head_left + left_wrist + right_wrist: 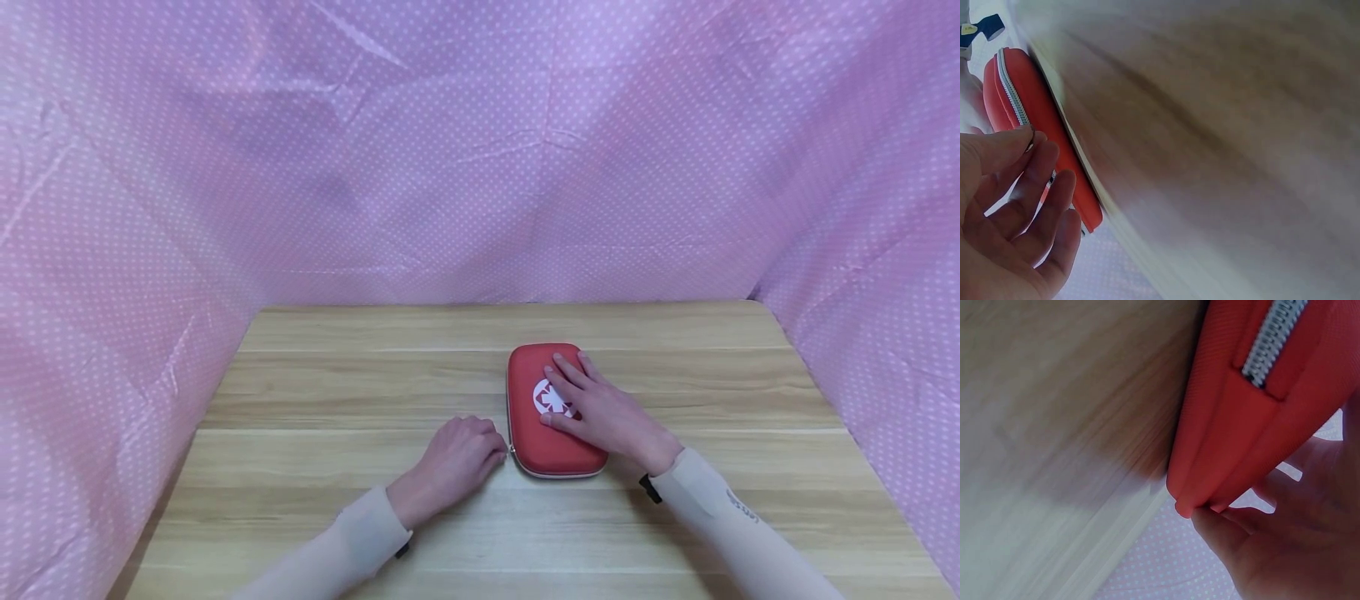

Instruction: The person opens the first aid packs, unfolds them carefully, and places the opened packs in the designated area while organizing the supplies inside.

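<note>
A red zippered hard case [534, 371] with a white cross emblem lies flat on the wooden table. At its near left corner, my left hand [459, 462] pinches the small zipper pull [512, 449] between thumb and index finger. The left wrist view shows the silver zipper [1013, 94] closed along the case's side above the pinched pull, which the fingertips partly cover. Spread over the lid, my right hand [611, 417] rests with extended fingers and partly covers the emblem. One end of the zipper teeth [1266, 353] shows in the right wrist view.
The light wooden table [345, 375] extends around the case on every side. Pink polka-dot cloth [480, 167] hangs behind the table and along its left and right sides. A dark strap [985, 30] shows on the right wrist in the left wrist view.
</note>
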`<act>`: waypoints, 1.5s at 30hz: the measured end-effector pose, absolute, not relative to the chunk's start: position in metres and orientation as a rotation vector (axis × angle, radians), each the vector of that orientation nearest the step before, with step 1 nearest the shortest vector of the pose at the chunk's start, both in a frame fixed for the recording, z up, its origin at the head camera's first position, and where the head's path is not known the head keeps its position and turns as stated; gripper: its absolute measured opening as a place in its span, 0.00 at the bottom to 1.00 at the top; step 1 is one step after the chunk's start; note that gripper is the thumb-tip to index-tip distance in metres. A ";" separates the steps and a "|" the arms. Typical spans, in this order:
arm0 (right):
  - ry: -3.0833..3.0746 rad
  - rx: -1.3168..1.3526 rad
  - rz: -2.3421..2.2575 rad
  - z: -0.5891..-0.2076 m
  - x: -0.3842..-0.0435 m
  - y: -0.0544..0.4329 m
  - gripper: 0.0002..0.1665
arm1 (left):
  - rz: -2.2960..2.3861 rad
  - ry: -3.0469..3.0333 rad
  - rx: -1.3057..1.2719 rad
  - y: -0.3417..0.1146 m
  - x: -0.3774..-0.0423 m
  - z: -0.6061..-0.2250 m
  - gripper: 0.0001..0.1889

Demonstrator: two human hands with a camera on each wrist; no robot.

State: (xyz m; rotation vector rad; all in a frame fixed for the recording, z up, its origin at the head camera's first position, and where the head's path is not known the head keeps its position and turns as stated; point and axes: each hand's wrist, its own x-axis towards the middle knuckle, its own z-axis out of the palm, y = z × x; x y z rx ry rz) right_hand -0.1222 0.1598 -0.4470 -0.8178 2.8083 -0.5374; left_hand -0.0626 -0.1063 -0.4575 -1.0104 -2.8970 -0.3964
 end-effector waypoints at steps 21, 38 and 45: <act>2.831 -0.828 -0.526 -0.447 -0.119 0.161 0.51 | -0.425 -2.894 -1.055 -0.101 -0.049 -0.460 0.04; 2.998 -1.086 -0.465 -0.442 -0.121 0.160 0.43 | -0.666 -2.958 -0.794 -0.128 -0.084 -0.461 0.03; 2.895 -1.289 -0.442 -0.439 -0.140 0.154 0.41 | -0.772 -2.969 -0.683 -0.134 -0.103 -0.466 0.03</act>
